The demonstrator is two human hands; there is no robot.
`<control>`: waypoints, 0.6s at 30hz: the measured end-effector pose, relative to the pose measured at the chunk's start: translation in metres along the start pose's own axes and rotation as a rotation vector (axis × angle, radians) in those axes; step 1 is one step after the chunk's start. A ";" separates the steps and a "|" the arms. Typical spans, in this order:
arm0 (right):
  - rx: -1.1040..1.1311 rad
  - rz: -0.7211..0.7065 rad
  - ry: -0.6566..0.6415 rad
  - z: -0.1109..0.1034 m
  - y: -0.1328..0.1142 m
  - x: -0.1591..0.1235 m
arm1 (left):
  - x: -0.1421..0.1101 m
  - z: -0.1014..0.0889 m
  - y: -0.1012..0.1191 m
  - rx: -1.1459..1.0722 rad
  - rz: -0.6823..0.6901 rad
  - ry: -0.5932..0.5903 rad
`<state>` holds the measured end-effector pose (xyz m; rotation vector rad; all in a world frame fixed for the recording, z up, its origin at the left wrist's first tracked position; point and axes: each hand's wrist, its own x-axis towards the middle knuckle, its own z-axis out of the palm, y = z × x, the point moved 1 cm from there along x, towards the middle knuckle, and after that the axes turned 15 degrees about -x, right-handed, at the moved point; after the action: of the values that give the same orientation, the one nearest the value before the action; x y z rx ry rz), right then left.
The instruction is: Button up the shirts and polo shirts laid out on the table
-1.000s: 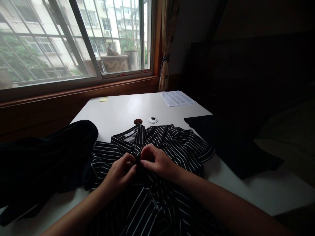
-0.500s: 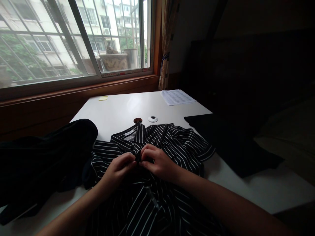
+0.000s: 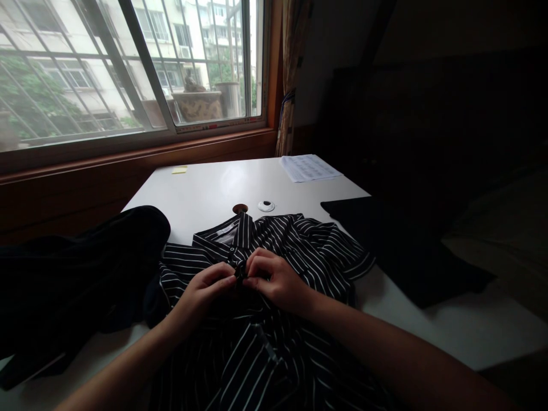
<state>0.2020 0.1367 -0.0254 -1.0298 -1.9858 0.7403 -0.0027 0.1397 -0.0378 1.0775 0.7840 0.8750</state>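
A black shirt with white stripes (image 3: 295,245) lies front up on the white table, its collar (image 3: 244,231) pointing away from me. One button (image 3: 232,249) shows just below the collar. My left hand (image 3: 212,285) pinches the left side of the front opening between thumb and fingers. Close against it, my right hand (image 3: 274,281) pinches the other side of the same opening. A small fold of cloth is bunched between the fingertips; whether a button is in it, I cannot make out.
Dark clothing (image 3: 77,274) is heaped at the left, and a flat dark garment (image 3: 398,245) lies at the right. Printed papers (image 3: 310,168) and a yellow sticky note (image 3: 179,169) are at the far end of the white table (image 3: 205,185). Near the collar are a round hole (image 3: 240,209) and a white ring (image 3: 266,206).
Both hands stay at the shirt's front opening. The fingertips have shifted slightly, and the pinched fold of cloth is turned a little. The shirt otherwise lies as before.
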 end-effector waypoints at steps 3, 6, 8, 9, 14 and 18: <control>0.004 -0.033 -0.002 0.000 0.000 0.000 | 0.000 -0.001 0.000 0.017 0.003 -0.002; -0.008 -0.076 -0.006 0.000 0.000 0.000 | 0.000 -0.001 0.001 0.053 0.019 -0.003; -0.019 -0.086 -0.009 0.000 0.000 0.000 | -0.001 0.000 0.003 0.089 0.036 -0.013; -0.027 -0.090 -0.015 0.000 0.000 0.000 | -0.001 0.000 0.004 0.116 0.047 -0.022; -0.078 -0.125 -0.067 0.000 0.003 -0.002 | -0.004 0.002 0.005 0.216 0.067 -0.083; -0.141 -0.159 -0.089 0.000 0.003 -0.004 | -0.005 0.003 0.004 0.238 0.058 -0.110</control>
<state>0.2044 0.1348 -0.0295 -0.9197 -2.1939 0.5748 -0.0033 0.1353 -0.0322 1.3520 0.7813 0.7771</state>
